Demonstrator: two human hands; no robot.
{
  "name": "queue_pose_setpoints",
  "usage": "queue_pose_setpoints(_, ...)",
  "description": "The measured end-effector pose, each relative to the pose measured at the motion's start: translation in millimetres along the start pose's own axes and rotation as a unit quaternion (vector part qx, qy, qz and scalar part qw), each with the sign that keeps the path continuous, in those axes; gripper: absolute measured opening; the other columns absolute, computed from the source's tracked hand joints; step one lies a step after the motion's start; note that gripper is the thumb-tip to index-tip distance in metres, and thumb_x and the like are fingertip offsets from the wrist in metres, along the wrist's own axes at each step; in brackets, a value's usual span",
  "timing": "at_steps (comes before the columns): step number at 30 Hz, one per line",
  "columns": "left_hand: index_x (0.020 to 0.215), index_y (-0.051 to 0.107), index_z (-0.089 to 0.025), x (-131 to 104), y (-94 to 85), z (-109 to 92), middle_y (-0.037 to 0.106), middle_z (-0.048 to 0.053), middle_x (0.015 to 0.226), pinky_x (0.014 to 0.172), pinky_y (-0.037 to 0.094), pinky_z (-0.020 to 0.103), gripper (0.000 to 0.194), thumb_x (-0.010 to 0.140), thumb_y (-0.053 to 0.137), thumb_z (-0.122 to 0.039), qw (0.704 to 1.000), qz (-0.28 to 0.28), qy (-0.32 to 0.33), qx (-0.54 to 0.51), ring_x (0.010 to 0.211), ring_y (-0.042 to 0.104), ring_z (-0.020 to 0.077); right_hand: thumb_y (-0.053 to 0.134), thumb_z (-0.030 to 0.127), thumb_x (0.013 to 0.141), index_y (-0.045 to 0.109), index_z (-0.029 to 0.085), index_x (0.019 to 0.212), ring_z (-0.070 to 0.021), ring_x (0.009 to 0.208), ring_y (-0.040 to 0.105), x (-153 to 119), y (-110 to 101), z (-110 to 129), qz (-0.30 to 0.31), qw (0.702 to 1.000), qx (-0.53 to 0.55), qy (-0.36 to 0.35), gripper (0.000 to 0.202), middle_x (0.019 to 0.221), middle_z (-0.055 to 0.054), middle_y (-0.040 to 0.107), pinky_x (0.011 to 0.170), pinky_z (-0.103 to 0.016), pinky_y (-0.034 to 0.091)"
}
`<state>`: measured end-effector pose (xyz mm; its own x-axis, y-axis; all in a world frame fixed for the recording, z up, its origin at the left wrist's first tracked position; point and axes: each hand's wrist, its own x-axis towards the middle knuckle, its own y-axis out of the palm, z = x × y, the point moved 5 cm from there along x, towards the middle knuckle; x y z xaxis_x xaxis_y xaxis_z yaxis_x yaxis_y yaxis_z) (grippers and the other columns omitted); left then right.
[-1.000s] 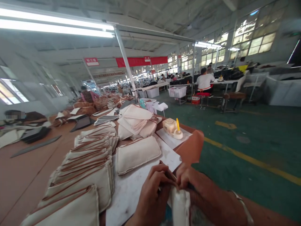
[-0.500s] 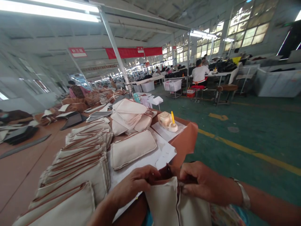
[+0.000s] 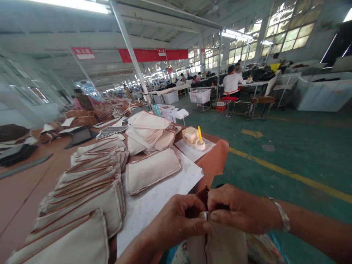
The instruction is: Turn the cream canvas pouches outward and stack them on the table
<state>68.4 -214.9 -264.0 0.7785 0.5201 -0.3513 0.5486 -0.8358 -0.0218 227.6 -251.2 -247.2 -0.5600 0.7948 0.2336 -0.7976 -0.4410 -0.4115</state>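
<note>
Low in the view, in front of my body, I hold a cream fabric pouch [image 3: 227, 244] with a brown inside. My left hand [image 3: 183, 216] pinches its top edge near the seam. Close beside it, my right hand [image 3: 239, 209], with a bracelet at the wrist, grips the same edge, thumb in front. The fingertips behind the edge are hidden. A similar flat pouch [image 3: 154, 170] lies on white paper [image 3: 145, 209] just beyond my left hand. A long overlapping row of cream pouches [image 3: 82, 198] lies to the left.
A pile of cream pieces [image 3: 150, 128] lies farther back on the brown table [image 3: 24, 205]. At its right corner stands a cut-down plastic container [image 3: 192, 137] with a yellow-handled brush [image 3: 200, 134]. A person in white [image 3: 232, 82] sits across the green floor [image 3: 302, 146].
My left hand has moved right along the pouch's top edge, up against my right hand at the seam. The camera view has shifted slightly.
</note>
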Motion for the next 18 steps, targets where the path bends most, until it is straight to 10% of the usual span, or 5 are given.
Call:
queue_pose_setpoints(6, 0.085, 0.069, -0.011, -2, 2.4, -1, 0.061, 0.003, 0.073, 0.063, 0.034, 0.024, 0.024, 0.077, 0.070, -0.033, 1.000, -0.024, -0.017, -0.007, 0.065, 0.047, 0.0125, 0.040, 0.024, 0.096, 0.053, 0.018, 0.092, -0.0132, 0.074, 0.051, -2, 5, 4, 0.032, 0.988, -0.149, 0.033, 0.014, 0.089, -0.003, 0.062, 0.068, -0.026, 0.039)
queue_pose_setpoints(18, 0.085, 0.065, -0.013, -3, 4.1, 2, 0.056, 0.000, 0.075, 0.059, 0.032, 0.022, 0.024, 0.085, 0.060, -0.036, 0.995, -0.051, -0.008, 0.088, 0.067, 0.043, 0.0116, 0.032, 0.045, 0.101, 0.051, 0.016, 0.083, -0.0123, 0.071, 0.046, -2, 9, -12, -0.012, 0.995, -0.008, 0.097, 0.039, 0.079, -0.001, 0.055, 0.067, -0.025, 0.039)
